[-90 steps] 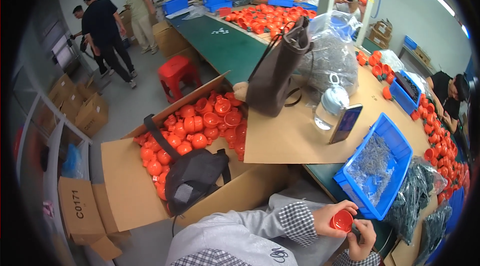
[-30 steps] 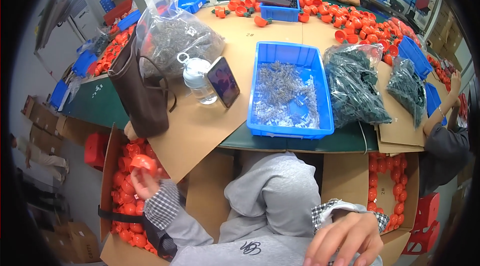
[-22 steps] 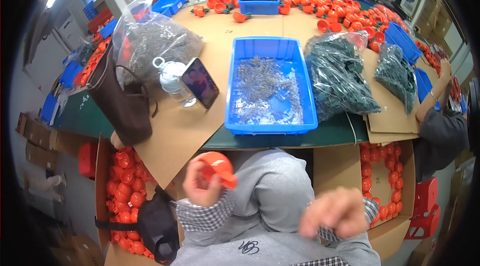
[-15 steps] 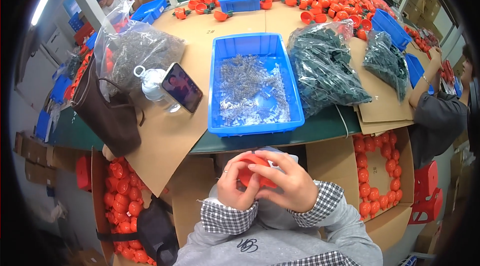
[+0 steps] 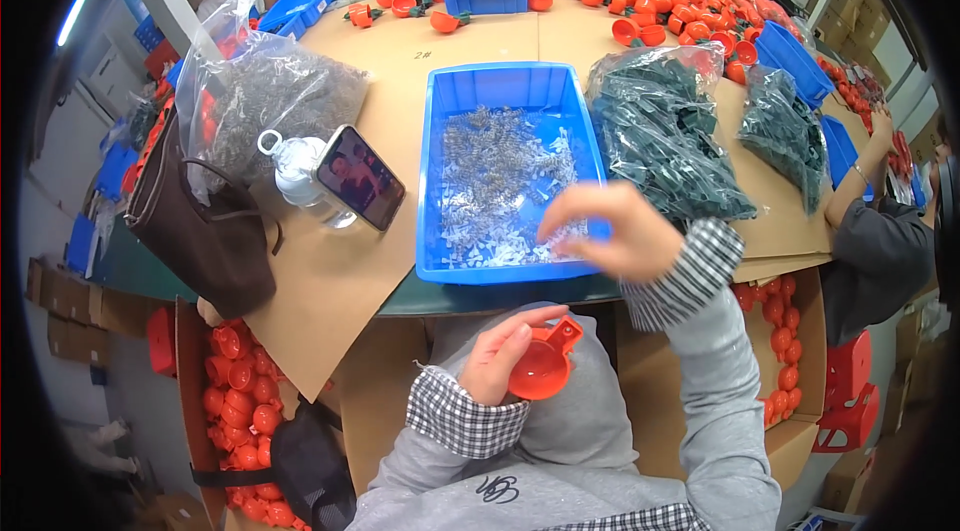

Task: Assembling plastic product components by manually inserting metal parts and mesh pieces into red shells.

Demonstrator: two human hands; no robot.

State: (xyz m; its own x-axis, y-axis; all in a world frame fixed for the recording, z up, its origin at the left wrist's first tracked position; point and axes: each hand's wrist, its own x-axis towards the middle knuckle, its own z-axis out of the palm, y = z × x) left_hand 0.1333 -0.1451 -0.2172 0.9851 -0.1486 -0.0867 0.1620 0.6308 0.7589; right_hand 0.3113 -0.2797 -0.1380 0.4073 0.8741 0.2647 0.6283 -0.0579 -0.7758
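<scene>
An orange-red plastic cup (image 5: pixel 540 369) with a short tab-like handle rests in my left hand (image 5: pixel 497 356) above my lap. My left fingers and thumb close around its left side, and its hollow faces up. Over the near right part of a blue bin (image 5: pixel 432 181) hovers my right hand (image 5: pixel 630 231), slightly blurred. Its thumb and forefinger are curved with a gap between them, and nothing shows in them. Inside the bin lie many small metal springs (image 5: pixel 490 156) and small white plastic pieces (image 5: pixel 490 243).
Left of the bin are a phone (image 5: pixel 360 176), a bottle (image 5: pixel 297 171), a brown bag (image 5: pixel 200 231) and a bag of springs (image 5: pixel 280 81). Bags of dark green parts (image 5: pixel 665 131) lie right. Cartons of red cups (image 5: pixel 240 401) flank my legs; more cups (image 5: pixel 660 1) cover the far table.
My right hand has left the cup and moved forward and right, over the bin. My left hand keeps the cup, now lower and turned with its hollow up.
</scene>
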